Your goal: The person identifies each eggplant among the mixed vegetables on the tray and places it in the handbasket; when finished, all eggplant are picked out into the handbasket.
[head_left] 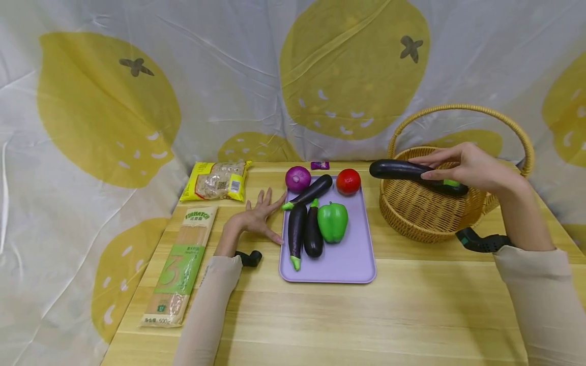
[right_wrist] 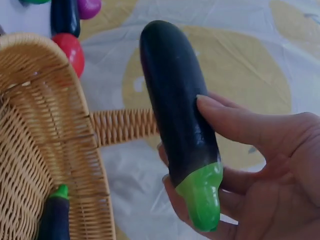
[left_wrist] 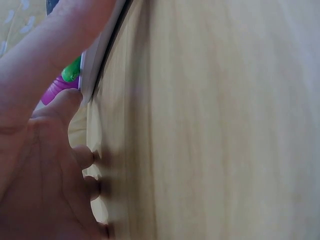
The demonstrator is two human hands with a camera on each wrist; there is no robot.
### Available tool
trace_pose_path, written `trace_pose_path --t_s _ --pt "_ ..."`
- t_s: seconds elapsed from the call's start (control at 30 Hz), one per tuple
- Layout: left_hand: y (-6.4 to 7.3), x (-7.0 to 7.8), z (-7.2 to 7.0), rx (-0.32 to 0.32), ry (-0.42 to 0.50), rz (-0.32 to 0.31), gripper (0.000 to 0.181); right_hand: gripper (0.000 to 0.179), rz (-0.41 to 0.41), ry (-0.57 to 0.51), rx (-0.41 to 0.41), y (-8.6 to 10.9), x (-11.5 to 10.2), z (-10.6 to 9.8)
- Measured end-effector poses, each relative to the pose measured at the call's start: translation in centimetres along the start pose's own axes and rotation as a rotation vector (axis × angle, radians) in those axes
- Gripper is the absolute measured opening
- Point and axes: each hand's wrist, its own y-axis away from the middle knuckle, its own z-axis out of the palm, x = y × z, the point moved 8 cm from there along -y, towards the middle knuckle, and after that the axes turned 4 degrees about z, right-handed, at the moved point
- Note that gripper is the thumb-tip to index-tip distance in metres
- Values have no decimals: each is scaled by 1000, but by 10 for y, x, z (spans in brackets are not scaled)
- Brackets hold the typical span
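My right hand grips a dark eggplant between thumb and fingers, over the wicker basket. The right wrist view shows the held eggplant's green cap near the palm. Down inside the basket lies another eggplant. My left hand is spread on the table, thumb and index fingertip right at the left rim of the purple tray. On that tray are three eggplants, one slanted at the top, plus a green bell pepper, a red tomato and a purple onion.
A yellow-edged clear food bag lies at the back left, with a long noodle packet in front of it. Behind the tray is a small purple packet. The basket's tall handle arches near the lemon-print curtain.
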Motion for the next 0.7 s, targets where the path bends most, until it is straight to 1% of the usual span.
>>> trace_pose_path --t_s 0.13,0.43,0.5,0.6,0.7 --pt "1 0 0 0 3 -5 135 38 20 1 -48 -6 14 -1" --pt "0 -1 0 -2 7 0 134 47 191 12 -132 -13 55 2" --pt "0 -1 0 -2 7 1 134 47 232 -14 -141 -14 64 3" --pt "0 0 -1 1 5 3 135 47 289 -80 -144 -16 76 4" --pt "0 0 -1 -1 1 4 135 47 326 -113 -136 -18 86 4"
